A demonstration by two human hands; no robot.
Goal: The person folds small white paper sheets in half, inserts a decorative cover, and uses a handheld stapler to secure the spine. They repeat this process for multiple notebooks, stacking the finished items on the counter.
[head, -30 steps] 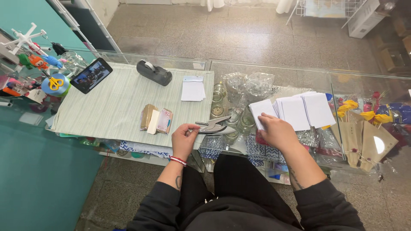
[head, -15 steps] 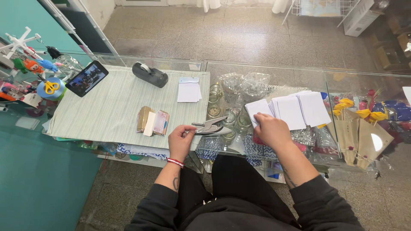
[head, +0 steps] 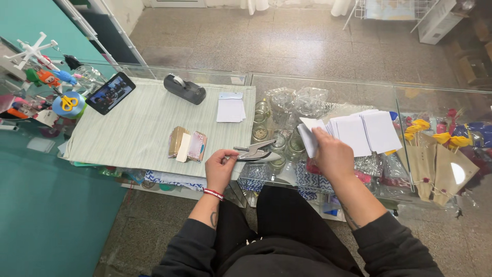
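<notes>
My left hand [head: 220,167] grips a silver metal hole punch [head: 254,152] at the near edge of the glass counter [head: 328,87], its jaws pointing right. My right hand [head: 332,152] pinches a small white paper card [head: 306,134] at the left end of a fanned row of white cards [head: 366,131] lying on the glass. A red bracelet circles my left wrist.
A striped green mat [head: 138,115] holds a black tape dispenser [head: 184,88], a small white card stack [head: 230,109], a tan and pink packet bundle [head: 187,144] and a phone [head: 110,92]. Glass jars [head: 287,102] sit under the glass. Yellow paper flowers [head: 435,133] lie at right, toys at far left.
My right hand has lifted a white card off the left end of the fanned row. My left hand keeps the punch in about the same place.
</notes>
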